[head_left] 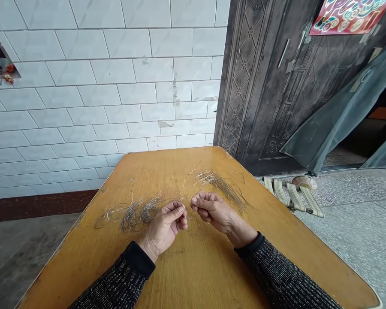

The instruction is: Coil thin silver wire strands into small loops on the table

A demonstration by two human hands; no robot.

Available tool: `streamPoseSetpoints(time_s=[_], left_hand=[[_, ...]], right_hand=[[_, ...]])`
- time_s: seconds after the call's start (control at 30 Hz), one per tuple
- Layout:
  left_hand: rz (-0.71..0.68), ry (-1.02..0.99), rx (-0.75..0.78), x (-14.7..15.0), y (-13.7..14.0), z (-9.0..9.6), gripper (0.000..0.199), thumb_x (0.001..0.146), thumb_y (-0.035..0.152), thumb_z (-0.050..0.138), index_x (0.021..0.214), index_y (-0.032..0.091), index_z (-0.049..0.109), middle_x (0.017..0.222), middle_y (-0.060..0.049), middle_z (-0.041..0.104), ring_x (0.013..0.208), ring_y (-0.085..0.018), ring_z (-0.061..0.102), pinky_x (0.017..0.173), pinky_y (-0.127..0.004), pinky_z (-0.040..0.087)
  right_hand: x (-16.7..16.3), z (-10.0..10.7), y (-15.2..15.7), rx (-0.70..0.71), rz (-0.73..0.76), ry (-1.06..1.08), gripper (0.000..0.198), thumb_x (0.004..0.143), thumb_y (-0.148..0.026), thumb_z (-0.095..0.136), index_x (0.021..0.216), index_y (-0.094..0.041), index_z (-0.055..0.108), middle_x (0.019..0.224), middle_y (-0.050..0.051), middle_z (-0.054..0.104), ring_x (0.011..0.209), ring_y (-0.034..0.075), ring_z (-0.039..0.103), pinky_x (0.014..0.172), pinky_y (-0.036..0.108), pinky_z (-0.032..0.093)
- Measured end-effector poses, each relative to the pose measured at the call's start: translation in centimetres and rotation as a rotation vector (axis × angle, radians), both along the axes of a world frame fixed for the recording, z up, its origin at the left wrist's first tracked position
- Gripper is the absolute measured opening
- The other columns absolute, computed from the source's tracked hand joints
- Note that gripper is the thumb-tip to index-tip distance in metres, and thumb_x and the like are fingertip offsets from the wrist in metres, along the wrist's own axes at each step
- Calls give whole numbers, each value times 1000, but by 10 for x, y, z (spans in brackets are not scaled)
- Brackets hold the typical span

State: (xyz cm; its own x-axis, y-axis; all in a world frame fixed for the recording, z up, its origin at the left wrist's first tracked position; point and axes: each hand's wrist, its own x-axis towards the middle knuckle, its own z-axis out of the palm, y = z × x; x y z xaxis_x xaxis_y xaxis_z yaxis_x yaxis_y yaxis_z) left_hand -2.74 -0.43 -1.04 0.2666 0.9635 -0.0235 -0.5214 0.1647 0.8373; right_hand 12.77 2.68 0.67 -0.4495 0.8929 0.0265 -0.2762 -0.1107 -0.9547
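Observation:
My left hand [167, 223] and my right hand [214, 210] are close together above the middle of the table. Each pinches a thin wire [186, 198] between thumb and fingers; the strand spans the small gap between them, and a short end pokes out below the left fingers. Whether it is one wire or two I cannot tell. Left of my left hand lies a tangle of coiled thin wires [131, 214]. Beyond my right hand is a loose bundle of straighter grey wires [221, 184], fanned out toward the right.
The brown wooden table [193, 274] has rounded corners and reaches to a white tiled wall [122, 90]. At the right stand a dark carved door [263, 86] and a grey-green curtain [337, 120]. A low stool with striped straps [294, 195] sits on the floor beside the table.

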Motion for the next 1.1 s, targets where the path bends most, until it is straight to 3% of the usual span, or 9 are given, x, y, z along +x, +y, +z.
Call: streamPoseSetpoints(time_s=[0.2,0.37,0.73,0.97,1.1], left_hand=[[-42,31,1,1,-1,1,20,63,21,73,67,14,55,62,2,57,50,-6,51,50,-19,41],[-15,26,3,-1,1,-1,19,64,21,72,68,14,55,61,3,56,50,-6,51,50,-18,41],[-80,47,23,-1,-1,0,21,63,22,73,67,15,54,61,3,56,49,-5,50,49,-18,39],[-75,27,23,-1,1,-1,20,63,22,74,67,14,55,62,2,57,50,-6,52,50,-19,41],[-57,-6,18,-2,2,-1,18,64,21,73,67,14,56,62,3,57,50,-6,52,50,-18,42]], right_hand=[[1,0,0,-122,45,73,36,54,-39,73,53,-15,47,49,-7,47,35,-1,19,35,17,13],[4,-1,2,-39,71,13,31,60,-40,69,58,-14,52,49,-6,47,35,1,26,34,18,18],[3,-2,-1,-140,158,139,31,61,-34,70,56,-14,47,52,-6,48,35,-1,16,35,17,8],[-3,-2,-5,-84,112,214,32,64,-33,69,55,-14,45,50,-7,42,36,-1,14,35,16,9],[-2,-3,-4,-25,81,165,32,68,-38,66,56,-14,49,53,-6,45,34,-1,22,34,16,18]])
